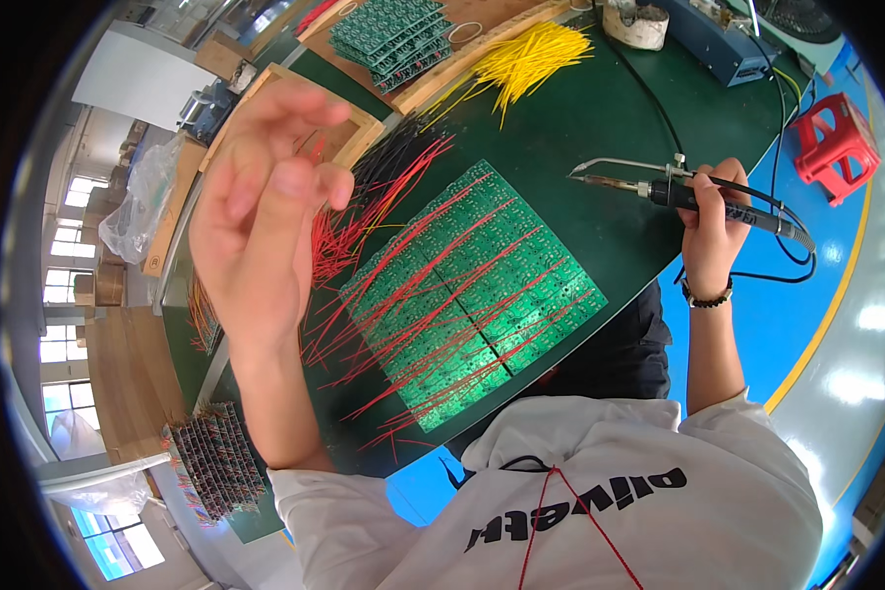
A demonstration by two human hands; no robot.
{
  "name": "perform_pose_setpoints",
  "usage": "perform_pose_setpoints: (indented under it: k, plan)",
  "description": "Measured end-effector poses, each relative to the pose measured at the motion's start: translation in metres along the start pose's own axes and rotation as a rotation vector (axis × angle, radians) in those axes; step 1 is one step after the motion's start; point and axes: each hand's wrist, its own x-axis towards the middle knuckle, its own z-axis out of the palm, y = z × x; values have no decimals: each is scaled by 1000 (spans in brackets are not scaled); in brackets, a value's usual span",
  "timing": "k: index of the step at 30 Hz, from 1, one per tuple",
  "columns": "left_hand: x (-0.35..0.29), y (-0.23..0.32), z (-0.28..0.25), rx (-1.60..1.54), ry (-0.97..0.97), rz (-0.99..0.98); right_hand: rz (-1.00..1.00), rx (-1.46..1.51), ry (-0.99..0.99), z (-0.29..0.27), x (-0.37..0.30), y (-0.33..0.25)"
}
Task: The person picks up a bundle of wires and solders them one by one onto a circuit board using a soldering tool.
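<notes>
My right hand (711,231) is wrapped round the black handle of a soldering iron (671,193), whose tip points left, over the bench. A thin metal guide tube (619,161) runs above the iron toward the tip. Raised on the left, close to the camera, my left hand (256,221) has its fingers bent and apart, with nothing visible in them. Between the hands lies a green circuit board panel (546,280), with several red wires (433,261) across it, their ends spilling past its left edge. The iron's tip is apart from the board.
Loose red wires (336,241) and black wires (388,157) lie beyond my left hand. Yellow wires (531,64) and stacked circuit boards (388,39) sit at the back, near wooden trays (359,143). A blue soldering station (713,44) stands back right; a red stool (838,147) is on the floor.
</notes>
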Motion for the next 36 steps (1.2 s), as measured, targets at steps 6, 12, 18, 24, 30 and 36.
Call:
perform_pose_setpoints:
  k: [6, 12, 18, 24, 30, 36]
  plan:
    - [37, -54, 10, 225, 85, -231, -59, -17, 10, -4, 2, 7]
    - [83, -107, 20, 432, -156, -197, -119, -33, 9, -3, -2, 8]
    - [119, -159, 39, 1005, -399, 221, -114, 3, 29, -5, -4, 10]
    - [135, -171, 71, 1197, -506, 76, -106, -36, 33, -5, -4, 11]
    - [115, -39, 110, 285, -660, -211, -144, -73, 30, -5, -4, 13]
    - [80, 16, 129, -489, -871, 49, -165, -174, 10, -5, -5, 13]
